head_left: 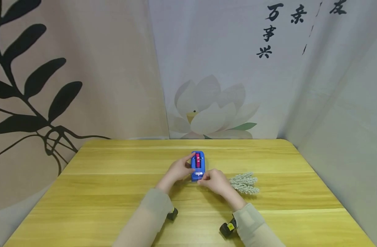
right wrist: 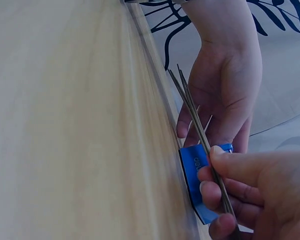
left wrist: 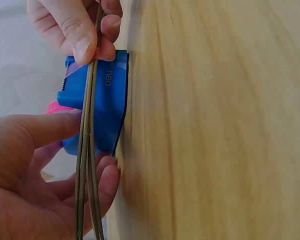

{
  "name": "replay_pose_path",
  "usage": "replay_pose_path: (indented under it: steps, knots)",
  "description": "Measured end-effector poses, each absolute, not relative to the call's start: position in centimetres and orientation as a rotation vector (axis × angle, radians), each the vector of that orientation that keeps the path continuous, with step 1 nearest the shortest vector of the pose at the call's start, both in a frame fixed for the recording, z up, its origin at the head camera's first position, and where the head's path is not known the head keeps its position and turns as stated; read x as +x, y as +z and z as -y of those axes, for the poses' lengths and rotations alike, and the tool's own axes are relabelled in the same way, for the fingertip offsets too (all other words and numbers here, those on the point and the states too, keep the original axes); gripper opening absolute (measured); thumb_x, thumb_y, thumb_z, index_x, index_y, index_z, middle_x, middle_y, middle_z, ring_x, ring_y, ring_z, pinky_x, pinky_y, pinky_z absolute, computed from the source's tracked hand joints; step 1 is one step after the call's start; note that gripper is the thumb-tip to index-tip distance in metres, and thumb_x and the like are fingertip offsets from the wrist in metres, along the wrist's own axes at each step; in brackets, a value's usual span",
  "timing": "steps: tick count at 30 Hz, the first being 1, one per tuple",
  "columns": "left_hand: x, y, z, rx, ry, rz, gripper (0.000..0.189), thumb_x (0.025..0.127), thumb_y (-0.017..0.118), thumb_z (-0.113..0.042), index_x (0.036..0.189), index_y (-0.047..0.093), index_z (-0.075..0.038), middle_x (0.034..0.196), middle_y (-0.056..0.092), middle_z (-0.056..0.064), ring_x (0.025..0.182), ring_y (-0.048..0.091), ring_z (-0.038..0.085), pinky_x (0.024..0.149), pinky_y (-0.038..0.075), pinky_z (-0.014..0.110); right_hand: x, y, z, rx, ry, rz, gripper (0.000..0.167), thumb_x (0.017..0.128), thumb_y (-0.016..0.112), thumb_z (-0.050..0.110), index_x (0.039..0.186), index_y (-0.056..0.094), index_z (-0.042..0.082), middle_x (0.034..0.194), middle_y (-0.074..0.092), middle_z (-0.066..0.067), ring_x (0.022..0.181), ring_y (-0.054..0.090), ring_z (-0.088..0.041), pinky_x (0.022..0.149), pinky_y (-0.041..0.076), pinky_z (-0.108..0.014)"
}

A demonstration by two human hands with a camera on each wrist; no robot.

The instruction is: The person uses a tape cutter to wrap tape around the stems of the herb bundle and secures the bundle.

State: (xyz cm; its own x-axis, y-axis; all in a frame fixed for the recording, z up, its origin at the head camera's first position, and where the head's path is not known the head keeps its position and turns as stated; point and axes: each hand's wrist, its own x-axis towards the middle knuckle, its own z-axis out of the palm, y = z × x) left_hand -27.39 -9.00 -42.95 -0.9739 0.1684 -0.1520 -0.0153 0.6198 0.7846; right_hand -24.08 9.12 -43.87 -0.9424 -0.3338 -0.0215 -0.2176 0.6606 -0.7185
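Observation:
A blue tape dispenser [head_left: 198,175] with a pink tape core [head_left: 198,160] stands on the table. My left hand [head_left: 178,170] holds it from the left, thumb and fingers around its body. With thumb and fingertips, my right hand [head_left: 217,181] pinches the thin brown stems of a bunch of dried plant sprigs [head_left: 244,183]. Its pale green heads stick out to the right behind that hand. In the left wrist view, the stems [left wrist: 87,130] cross in front of the dispenser's side. A purplish patch shows between the toothed cutter and the right thumb.
The wooden table [head_left: 99,206] runs back to a printed curtain [head_left: 120,68]. Another curtain [head_left: 339,120] hangs along the right side. Small black devices [head_left: 228,230] sit at both wrists, by the sleeve cuffs.

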Motion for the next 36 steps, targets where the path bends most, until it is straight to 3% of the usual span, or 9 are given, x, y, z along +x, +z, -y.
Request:
replay_pose_path:
  steps: [24,36]
  knots:
    - [-27.63,-42.96,9.03,0.166,1.265,-2.646,0.066,0.091,0.068,-0.014,0.148,0.040,-0.031,0.109,0.064,0.012,0.091,0.058,0.023,0.074,0.051,0.034,-24.19,-44.02,-9.10,-0.491,-1.051,-2.812,0.024,0.088,0.073,0.026,0.068,0.067,0.014,0.063,0.057,0.007,0.054,0.043,-0.011,0.050,0.035,-0.027]
    - [-27.52,-43.09,8.98,0.147,1.266,-2.655,0.066,0.090,0.069,-0.013,0.147,0.041,-0.031,0.112,0.063,0.013,0.093,0.058,0.024,0.078,0.052,0.037,-24.31,-44.20,-9.07,-0.520,-1.026,-2.837,0.022,0.086,0.074,0.027,0.068,0.068,0.016,0.065,0.059,0.009,0.056,0.046,-0.009,0.052,0.038,-0.027]
